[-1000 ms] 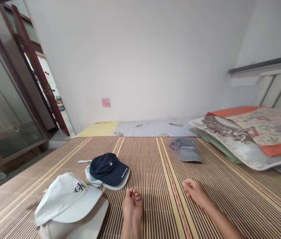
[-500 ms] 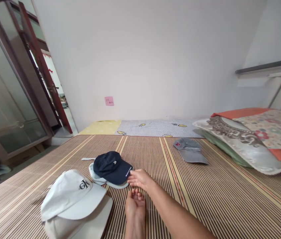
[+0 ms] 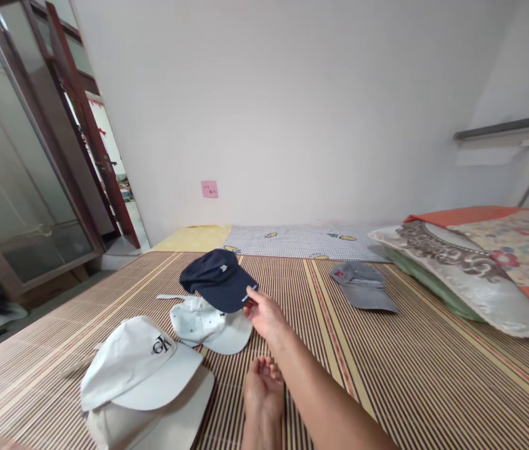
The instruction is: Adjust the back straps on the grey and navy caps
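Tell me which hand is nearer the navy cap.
Right. The right hand pinches the brim of the navy cap, holding it lifted above the pale cap. The left hand is out of view, so its distance cannot be judged.

bright daylight | soft shadows | sharp centre | wide-angle bending at edges

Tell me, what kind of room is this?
Most likely a bedroom. A striped bamboo mat covers a bed, pillows are stacked at one end, and a glass door opens to the side. The right hand lifts a navy cap off the mat.
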{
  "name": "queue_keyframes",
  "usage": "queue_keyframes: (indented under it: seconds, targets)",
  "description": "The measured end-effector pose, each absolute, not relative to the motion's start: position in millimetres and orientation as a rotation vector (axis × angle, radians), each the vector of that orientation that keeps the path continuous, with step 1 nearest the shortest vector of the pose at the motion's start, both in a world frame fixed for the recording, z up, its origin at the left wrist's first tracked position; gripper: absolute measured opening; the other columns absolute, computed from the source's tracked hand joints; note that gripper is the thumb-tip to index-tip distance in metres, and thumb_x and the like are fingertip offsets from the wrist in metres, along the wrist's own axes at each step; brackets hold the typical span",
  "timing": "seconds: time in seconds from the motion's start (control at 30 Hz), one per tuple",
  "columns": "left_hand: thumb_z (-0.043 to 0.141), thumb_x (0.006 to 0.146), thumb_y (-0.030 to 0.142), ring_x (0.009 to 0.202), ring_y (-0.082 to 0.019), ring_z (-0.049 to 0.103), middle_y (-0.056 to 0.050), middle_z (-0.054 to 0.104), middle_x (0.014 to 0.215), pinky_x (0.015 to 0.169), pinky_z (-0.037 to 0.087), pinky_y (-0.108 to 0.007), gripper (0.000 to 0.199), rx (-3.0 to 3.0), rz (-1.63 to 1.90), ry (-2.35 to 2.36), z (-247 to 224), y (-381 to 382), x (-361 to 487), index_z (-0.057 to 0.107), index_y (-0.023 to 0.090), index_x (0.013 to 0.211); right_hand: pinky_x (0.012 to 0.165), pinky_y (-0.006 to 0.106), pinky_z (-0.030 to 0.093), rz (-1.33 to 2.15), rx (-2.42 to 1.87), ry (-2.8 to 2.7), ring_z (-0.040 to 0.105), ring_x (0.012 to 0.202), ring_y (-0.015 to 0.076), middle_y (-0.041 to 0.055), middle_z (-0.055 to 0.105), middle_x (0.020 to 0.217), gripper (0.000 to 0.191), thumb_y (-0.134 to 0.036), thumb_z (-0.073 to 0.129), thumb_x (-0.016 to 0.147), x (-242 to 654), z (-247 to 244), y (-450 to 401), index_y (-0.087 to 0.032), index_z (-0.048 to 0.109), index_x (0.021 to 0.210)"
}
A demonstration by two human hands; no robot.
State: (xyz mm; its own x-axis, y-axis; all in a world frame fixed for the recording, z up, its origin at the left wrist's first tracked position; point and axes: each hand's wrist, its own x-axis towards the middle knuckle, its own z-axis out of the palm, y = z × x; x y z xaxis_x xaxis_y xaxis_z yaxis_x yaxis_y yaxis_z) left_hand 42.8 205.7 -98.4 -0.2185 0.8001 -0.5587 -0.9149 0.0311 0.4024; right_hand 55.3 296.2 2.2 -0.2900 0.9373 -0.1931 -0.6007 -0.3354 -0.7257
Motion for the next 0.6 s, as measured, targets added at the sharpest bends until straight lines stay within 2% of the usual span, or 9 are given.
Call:
queue_keyframes:
  seconds: [0.07, 0.13, 0.2, 0.27, 0.3, 0.37, 0.47, 0.53, 0.6]
  targets:
    - [0.045, 0.104, 0.017, 0.048, -0.011, 0.06, -0.003, 0.063, 0.067, 0.044, 0.046, -0.018, 0.033, -0.222, 1.599, 0.816, -88.1, 200.9, 44.6, 0.058, 0.018, 0.074, 0.057, 0.02, 0.053, 1.786, -0.703, -0.623, 0.064, 0.065, 0.0102, -0.0031, 0.069, 0.078, 0.018, -0.024, 0.084, 0.089, 89.8, 8.4, 283.2, -0.016, 0.068, 0.086]
    - [0.048, 0.107, 0.031, 0.065, -0.015, 0.073, -0.009, 0.074, 0.084, 0.057, 0.058, -0.022, 0.031, -0.222, 1.627, 0.78, -75.8, 196.2, 45.5, 0.067, 0.016, 0.087, 0.056, 0.02, 0.053, 1.752, -0.701, -0.594, 0.066, 0.065, 0.0117, -0.0015, 0.072, 0.076, 0.027, -0.025, 0.095, 0.075, 129.6, 5.5, 262.1, -0.017, 0.071, 0.082]
    - [0.045, 0.107, 0.052, 0.09, -0.021, 0.079, -0.016, 0.078, 0.104, 0.077, 0.065, -0.029, 0.046, -0.16, 1.687, 0.666, -65.5, 192.7, 46.3, 0.072, 0.015, 0.107, 0.054, 0.02, 0.053, 1.724, -0.724, -0.566, 0.067, 0.066, 0.0126, 0.0005, 0.075, 0.078, 0.033, -0.026, 0.1, 0.067, 167.8, -8.4, 234.0, -0.017, 0.073, 0.082]
    - [0.041, 0.104, 0.066, 0.112, -0.027, 0.076, -0.018, 0.079, 0.118, 0.096, 0.063, -0.039, 0.062, -0.037, 1.73, 0.487, -62.0, 191.2, 47.7, 0.073, 0.018, 0.124, 0.053, 0.019, 0.054, 1.704, -0.77, -0.535, 0.069, 0.067, 0.0127, 0.0024, 0.078, 0.081, 0.039, -0.028, 0.103, 0.061, 199.6, -33.0, 202.2, -0.016, 0.075, 0.085]
    - [0.043, 0.103, 0.067, 0.119, -0.03, 0.074, -0.017, 0.079, 0.121, 0.104, 0.06, -0.043, 0.062, 0.033, 1.722, 0.407, -63.4, 191.4, 48.7, 0.073, 0.02, 0.129, 0.053, 0.019, 0.055, 1.708, -0.812, -0.519, 0.07, 0.067, 0.0131, 0.0033, 0.079, 0.082, 0.042, -0.028, 0.104, 0.059, 212.5, -47.9, 186.4, -0.016, 0.077, 0.089]
    - [0.051, 0.103, 0.058, 0.129, -0.032, 0.069, -0.014, 0.082, 0.12, 0.116, 0.051, -0.05, 0.049, 0.131, 1.624, 0.33, -71.6, 193.0, 50.9, 0.076, 0.024, 0.129, 0.054, 0.018, 0.056, 1.745, -0.909, -0.503, 0.072, 0.069, 0.0135, 0.0038, 0.081, 0.086, 0.041, -0.031, 0.103, 0.063, 233.0, -77.7, 158.3, -0.019, 0.078, 0.093]
    - [0.061, 0.1, 0.039, 0.132, -0.032, 0.068, -0.009, 0.085, 0.113, 0.124, 0.041, -0.049, 0.03, 0.188, 1.388, 0.328, -86.3, 194.8, 53.1, 0.084, 0.025, 0.115, 0.053, 0.019, 0.056, 1.862, -0.917, -0.45, 0.075, 0.071, 0.0161, 0.0069, 0.083, 0.087, 0.037, -0.046, 0.097, 0.073, 254.4, -103.9, 132.8, -0.02, 0.08, 0.093]
    - [0.069, 0.095, 0.04, 0.133, -0.034, 0.067, -0.008, 0.085, 0.111, 0.126, 0.039, -0.05, 0.027, 0.273, 1.231, 0.29, -89.1, 192.9, 54.3, 0.086, 0.023, 0.108, 0.065, 0.028, 0.064, 1.891, -0.857, -0.511, 0.08, 0.087, 0.0238, 0.0102, 0.085, 0.096, 0.041, -0.06, 0.088, 0.079, 265.2, -101.7, 128.9, -0.023, 0.082, 0.098]
    - [0.078, 0.088, 0.044, 0.133, -0.037, 0.067, -0.01, 0.084, 0.114, 0.125, 0.038, -0.053, 0.028, 0.399, 1.098, 0.232, -84.7, 188.0, 56.2, 0.087, 0.022, 0.104, 0.087, 0.042, 0.066, 1.83, -0.808, -0.637, 0.076, 0.114, 0.0321, 0.011, 0.084, 0.112, 0.046, -0.067, 0.08, 0.081, 273.9, -87.5, 133.4, -0.029, 0.083, 0.107]
